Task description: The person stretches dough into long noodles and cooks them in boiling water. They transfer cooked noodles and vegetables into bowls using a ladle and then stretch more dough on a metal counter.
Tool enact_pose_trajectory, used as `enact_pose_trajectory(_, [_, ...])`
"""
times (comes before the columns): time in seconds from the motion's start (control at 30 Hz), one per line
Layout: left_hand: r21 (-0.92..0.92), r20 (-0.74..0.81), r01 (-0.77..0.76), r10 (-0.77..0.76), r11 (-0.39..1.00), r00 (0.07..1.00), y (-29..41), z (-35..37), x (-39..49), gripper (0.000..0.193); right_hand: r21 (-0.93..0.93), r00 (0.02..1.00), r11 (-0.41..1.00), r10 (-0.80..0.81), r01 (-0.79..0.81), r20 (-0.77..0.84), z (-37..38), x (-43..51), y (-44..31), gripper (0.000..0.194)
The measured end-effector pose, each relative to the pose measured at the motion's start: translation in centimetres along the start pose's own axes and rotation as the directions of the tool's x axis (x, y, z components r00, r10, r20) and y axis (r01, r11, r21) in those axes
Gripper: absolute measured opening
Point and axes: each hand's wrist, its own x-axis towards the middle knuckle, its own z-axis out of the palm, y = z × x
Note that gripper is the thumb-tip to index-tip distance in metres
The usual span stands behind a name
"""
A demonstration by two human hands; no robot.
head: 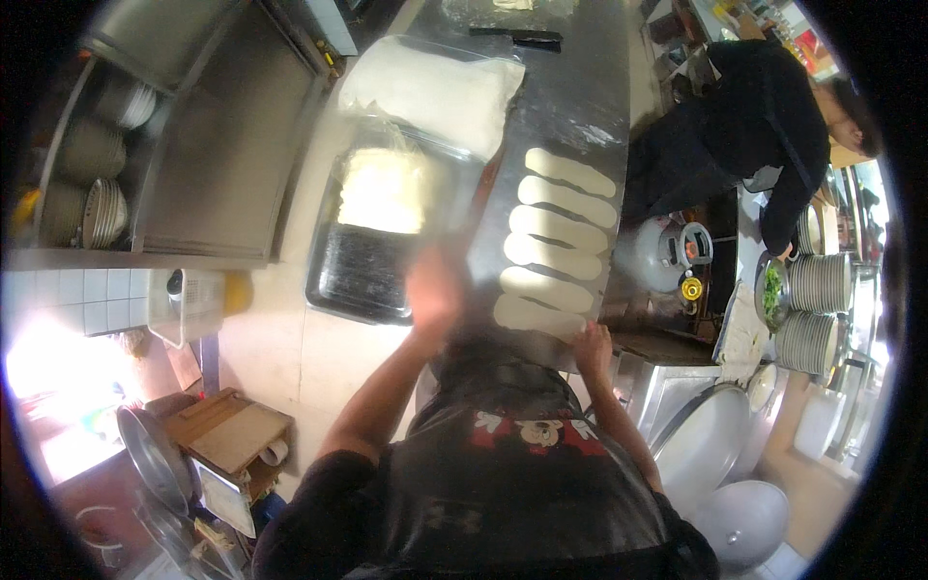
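Observation:
Several flattened oblong dough pieces [554, 250] lie side by side on the metal worktop [573, 94]. My right hand [594, 348] is at the right end of the nearest piece, its fingers bent at the dough's edge; whether they pinch it is unclear. My left hand [433, 286] is blurred by motion over the right edge of a dark metal tray [362, 272], so its fingers cannot be made out. Pale yellow dough pieces [383, 190] lie packed in the tray's far half, with clear plastic film beside them. Behind the tray sits a large white bag [442, 90].
Another person in dark clothes [754, 123] leans at the right, one hand near a bowl of chopped greens [773, 290]. Stacked plates [819, 283] stand beyond. A gas cylinder [663, 250] is right of the worktop, a metal cabinet [217, 138] at the left.

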Motion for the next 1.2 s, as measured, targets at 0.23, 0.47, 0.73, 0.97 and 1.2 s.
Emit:
enact_pose_trajectory(0.23, [0.377,0.024,0.548,-0.599,0.747,0.800,-20.2,0.8,6.9,0.054,0.593,0.975,0.791,-0.020,0.150,-0.220,2.2,-0.4,-0.4,0.028])
enact_pose_trajectory(0.47, [0.434,0.046,0.630,-0.714,0.644,0.699,-20.0,-1.6,10.7,0.045,0.957,0.987,0.242,0.012,-0.159,0.161,-19.3,4.0,-17.9,0.034])
enact_pose_trajectory(0.73, [0.216,-0.083,0.848,-0.856,0.484,0.509,-22.1,-0.7,8.7,0.035,0.118,0.927,0.983,-0.085,0.137,-0.365,-10.0,15.9,-4.6,0.043])
enact_pose_trajectory(0.97, [-0.014,0.195,0.845,-0.828,0.534,0.526,-17.8,-0.9,8.3,0.033,-0.138,0.988,0.988,-0.088,0.070,-0.127,-0.2,5.9,-0.9,0.038])
enact_pose_trajectory(1.2, [0.026,0.202,0.789,-0.776,0.614,0.598,-19.7,0.0,8.4,0.038,0.484,0.992,0.874,0.023,0.041,-0.126,-3.0,6.0,-7.2,0.025])
